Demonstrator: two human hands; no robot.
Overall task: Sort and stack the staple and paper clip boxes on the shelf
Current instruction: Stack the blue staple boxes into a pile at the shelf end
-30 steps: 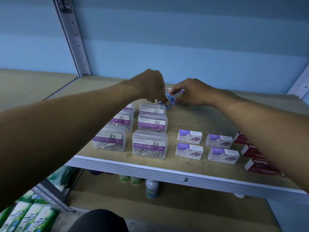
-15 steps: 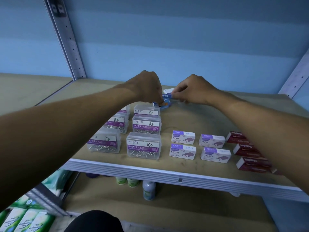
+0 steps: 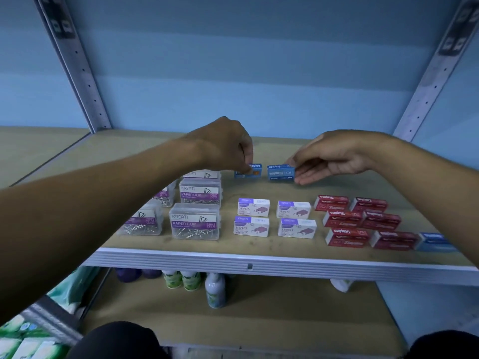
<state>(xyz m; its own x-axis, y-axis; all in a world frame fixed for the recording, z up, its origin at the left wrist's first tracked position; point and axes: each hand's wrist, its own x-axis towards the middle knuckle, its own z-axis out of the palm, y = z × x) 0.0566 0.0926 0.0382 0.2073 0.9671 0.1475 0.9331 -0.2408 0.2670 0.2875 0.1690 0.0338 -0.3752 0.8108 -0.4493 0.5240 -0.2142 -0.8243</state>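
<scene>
Two small blue staple boxes stand side by side at the back of the wooden shelf (image 3: 285, 244). My left hand (image 3: 228, 146) pinches the left blue box (image 3: 252, 171) from above. My right hand (image 3: 334, 156) holds the right blue box (image 3: 281, 173) by its right end with fingertips. In front lie several clear paper clip boxes (image 3: 195, 224) at the left, several white and purple staple boxes (image 3: 252, 207) in the middle and several red staple boxes (image 3: 347, 237) at the right. One more blue box (image 3: 435, 242) lies at the far right.
Perforated metal uprights (image 3: 77, 66) frame the shelf against a blue wall. The shelf below holds small bottles (image 3: 215, 288) and cans. Green packs (image 3: 23, 340) sit at the bottom left. Bare wood shows behind the blue boxes.
My hands, which were close together over one blue bundle, have drawn apart. Each now has its own blue staple box, set down side by side. The camera has tilted, showing more of the shelf's right.
</scene>
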